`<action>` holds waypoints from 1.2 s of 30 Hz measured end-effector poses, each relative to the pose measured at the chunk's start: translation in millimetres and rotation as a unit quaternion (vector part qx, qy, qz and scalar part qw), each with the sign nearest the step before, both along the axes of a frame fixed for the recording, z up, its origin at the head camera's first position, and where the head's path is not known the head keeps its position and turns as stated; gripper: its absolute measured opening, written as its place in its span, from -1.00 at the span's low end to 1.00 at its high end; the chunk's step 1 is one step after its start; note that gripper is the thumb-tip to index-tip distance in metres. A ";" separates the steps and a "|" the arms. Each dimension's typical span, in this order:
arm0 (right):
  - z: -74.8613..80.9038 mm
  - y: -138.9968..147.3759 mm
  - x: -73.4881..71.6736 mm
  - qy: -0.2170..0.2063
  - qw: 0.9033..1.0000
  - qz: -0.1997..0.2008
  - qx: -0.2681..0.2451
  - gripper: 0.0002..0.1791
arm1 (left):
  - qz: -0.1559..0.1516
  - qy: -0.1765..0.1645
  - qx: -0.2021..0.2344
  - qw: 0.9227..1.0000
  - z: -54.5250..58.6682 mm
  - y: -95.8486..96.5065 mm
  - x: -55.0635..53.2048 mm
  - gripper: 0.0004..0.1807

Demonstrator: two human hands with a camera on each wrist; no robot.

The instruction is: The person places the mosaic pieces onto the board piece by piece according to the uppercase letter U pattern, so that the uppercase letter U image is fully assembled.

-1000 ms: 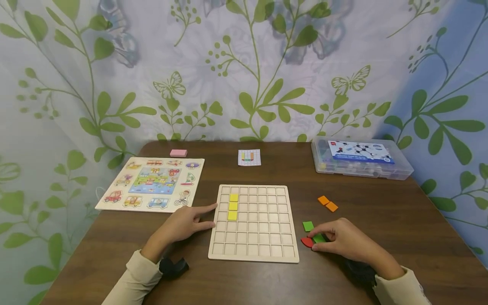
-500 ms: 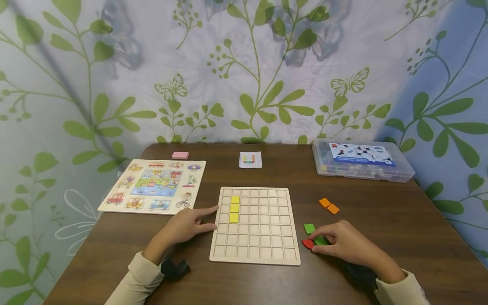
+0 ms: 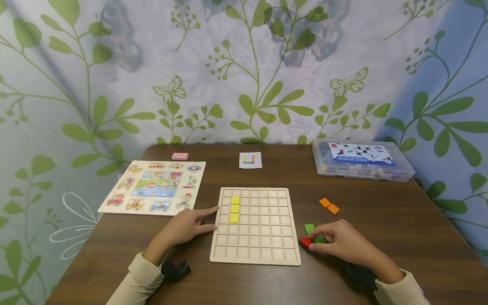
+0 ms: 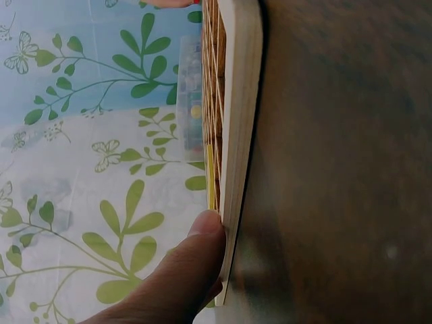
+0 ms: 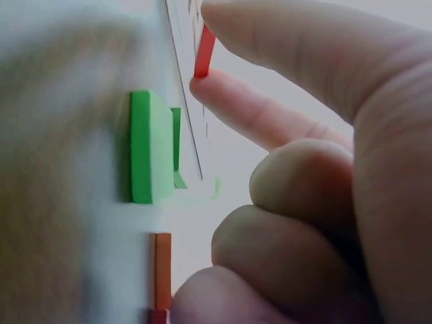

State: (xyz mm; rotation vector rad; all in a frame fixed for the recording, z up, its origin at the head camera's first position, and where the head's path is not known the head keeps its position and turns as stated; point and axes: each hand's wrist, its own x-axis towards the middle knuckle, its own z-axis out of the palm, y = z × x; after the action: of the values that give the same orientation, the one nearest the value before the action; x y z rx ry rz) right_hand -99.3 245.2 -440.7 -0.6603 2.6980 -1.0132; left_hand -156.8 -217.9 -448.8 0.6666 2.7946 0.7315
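Between thumb and index finger, my right hand (image 3: 343,241) pinches a red tile with a curved edge (image 3: 305,242); in the right wrist view the red tile (image 5: 205,51) is clear of the table. Two green tiles (image 3: 309,228) lie beside that hand, one partly hidden behind its fingers. My left hand (image 3: 187,226) touches the left edge of a wooden grid board (image 3: 259,241) with extended thumb and index finger. Three yellow square tiles (image 3: 234,208) form a column in the board's second column. The left wrist view shows the thumb (image 4: 196,250) against the board's side.
Two orange tiles (image 3: 329,206) lie right of the board. Behind it is a small pattern card (image 3: 250,160). A picture puzzle board (image 3: 156,186) and a pink block (image 3: 180,156) are at the left; a clear plastic case (image 3: 362,161) stands at the back right.
The red tile has come up off the table in my right hand and shifted slightly left. My left hand stays at the board's edge.
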 end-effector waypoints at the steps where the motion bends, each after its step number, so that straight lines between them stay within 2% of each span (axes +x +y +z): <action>1: -0.3 -0.9 0.1 0.002 1.000 -0.004 -0.001 -0.74 | 0.000 -0.001 0.001 1.000 -0.4 -0.2 0.3 -0.33; 7: -1.6 -7.6 0.1 0.005 0.999 -0.038 -0.006 -0.66 | -0.002 0.002 0.000 1.000 -1.3 -1.0 1.3 -0.33; 12: -1.3 -11.6 -0.9 0.034 0.998 -0.048 -0.005 -0.66 | -0.002 0.007 -0.003 1.000 -0.1 -0.1 -0.2 -0.32; 19: 5.6 -13.2 -1.6 0.042 0.997 -0.066 -0.007 -0.66 | -0.005 0.009 0.005 1.000 0.3 0.0 -1.1 -0.32; 24: 2.6 -15.2 -3.6 0.054 0.996 -0.069 -0.003 -0.68 | 0.002 0.009 0.000 1.000 1.0 -0.3 0.7 -0.32; 28: 1.3 -17.6 -4.6 0.048 0.996 -0.070 -0.010 -0.69 | 0.001 0.012 0.000 1.000 0.7 -1.1 1.0 -0.32; 36: 6.9 -25.1 -7.3 0.043 0.997 -0.061 0.001 -0.70 | 0.001 0.007 0.005 1.000 -0.4 -0.4 -0.2 -0.32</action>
State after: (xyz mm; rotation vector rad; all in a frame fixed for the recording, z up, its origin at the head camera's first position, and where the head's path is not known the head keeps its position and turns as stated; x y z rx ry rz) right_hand -106.7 220.1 -433.8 -0.5565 2.8436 -1.0334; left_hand -157.0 -218.3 -449.2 0.6742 2.8065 0.7450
